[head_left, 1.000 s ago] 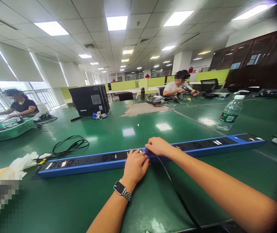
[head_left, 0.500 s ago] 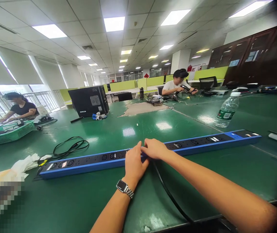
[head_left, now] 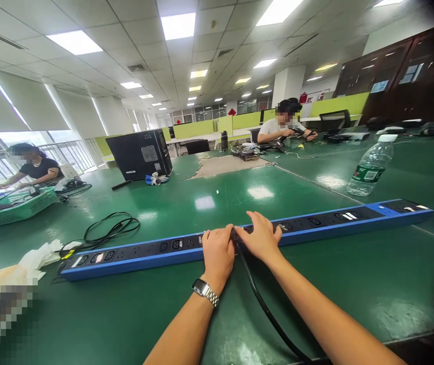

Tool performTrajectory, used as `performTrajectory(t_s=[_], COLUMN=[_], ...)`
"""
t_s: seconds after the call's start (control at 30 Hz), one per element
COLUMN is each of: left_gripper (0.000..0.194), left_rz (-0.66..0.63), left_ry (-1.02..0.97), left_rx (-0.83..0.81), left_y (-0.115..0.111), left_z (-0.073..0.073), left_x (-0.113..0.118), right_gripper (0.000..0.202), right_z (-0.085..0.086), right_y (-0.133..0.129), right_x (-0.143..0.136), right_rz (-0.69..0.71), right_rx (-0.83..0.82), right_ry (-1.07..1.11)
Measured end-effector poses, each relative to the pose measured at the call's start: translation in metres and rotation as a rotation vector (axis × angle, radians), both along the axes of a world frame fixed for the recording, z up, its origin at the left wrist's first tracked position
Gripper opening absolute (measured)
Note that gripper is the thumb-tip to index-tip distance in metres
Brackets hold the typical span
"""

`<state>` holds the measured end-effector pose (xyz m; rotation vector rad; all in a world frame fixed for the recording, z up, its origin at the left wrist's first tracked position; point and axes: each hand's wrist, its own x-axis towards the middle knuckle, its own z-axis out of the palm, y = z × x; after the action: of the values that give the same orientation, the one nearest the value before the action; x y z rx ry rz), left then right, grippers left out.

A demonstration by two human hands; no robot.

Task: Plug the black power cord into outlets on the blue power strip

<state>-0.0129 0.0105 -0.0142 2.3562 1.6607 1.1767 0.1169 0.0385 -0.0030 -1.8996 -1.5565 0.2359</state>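
Note:
A long blue and black power strip (head_left: pixel 133 257) lies across the green table. My left hand (head_left: pixel 219 248) rests on its middle, fingers closed over the strip's top and around the end of a black cable (head_left: pixel 264 304). Beside it my right hand (head_left: pixel 260 234) touches the cable end with its fingertips, its fingers spread apart. From between my hands the cable runs down to the table's front edge. The plug at its end is mostly covered by my fingers.
A water bottle (head_left: pixel 370 167) stands at the right behind the strip. Coiled black cable (head_left: pixel 112 228), a computer case (head_left: pixel 141 154), a glove (head_left: pixel 156 178) and a green basket (head_left: pixel 38 202) are at left. Two people sit farther back. White tissue (head_left: pixel 42 255) lies near the strip's left end.
Both hands have shifted slightly right along the strip. My right hand's fingers have spread and its wrist has turned, showing the cable end between the hands.

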Motion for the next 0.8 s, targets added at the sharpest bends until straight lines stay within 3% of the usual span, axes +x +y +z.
performTrajectory(t_s=[0.1,0.23,0.37,0.53,0.8], left_gripper=[0.031,0.029,0.029,0.026,0.023], left_rz=[-0.005,0.15,0.185,0.271,0.175], left_ry=[-0.107,-0.309,-0.273,-0.182,-0.187], left_rx=[0.079,0.156,0.104,0.009,-0.069], left_y=[0.002,0.004,-0.004,-0.019,-0.01], left_z=[0.001,0.012,0.017,0.012,0.014], left_x=[-0.001,-0.016,-0.054,-0.104,-0.1], right_gripper=[0.059,0.062,0.066,0.065,0.064], right_z=[-0.004,-0.007,-0.006,-0.003,-0.004], right_y=[0.001,-0.002,-0.007,-0.009,-0.01], right_x=[-0.001,-0.002,-0.003,-0.003,-0.002], right_rz=[0.012,0.017,0.056,0.064,0.073], right_rx=[0.026,0.015,-0.053,-0.094,-0.077], right_ry=[0.027,-0.043,-0.187,-0.228,-0.239])
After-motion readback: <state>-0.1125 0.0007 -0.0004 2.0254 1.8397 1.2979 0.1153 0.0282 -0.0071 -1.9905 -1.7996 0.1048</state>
